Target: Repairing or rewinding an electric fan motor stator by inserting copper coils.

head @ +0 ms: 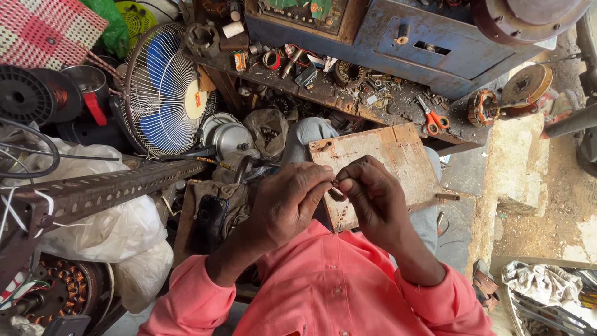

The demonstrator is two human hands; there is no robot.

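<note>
Both hands mid-frame, over a worn board (379, 163) resting on the knees. Left hand (287, 202) & right hand (372, 198) pinched together on a tiny part (336, 184), fingertips touching; too small to tell what kind. Pink sleeves at bottom of frame.

Upper centre: cluttered dark worktop (348, 99), strewn w/ screws, coils, small bits; orange scissors (433, 118) at its right end. Blue cabinet (429, 50) above it. Upper left: fan (165, 90) w/ blue blades, wire guard, tilted. Left: perforated angle bar (106, 190) running across, white bags (109, 233) beneath. Lower left: copper-wound stator (59, 289). Right side: bare dusty concrete floor (547, 199).
</note>
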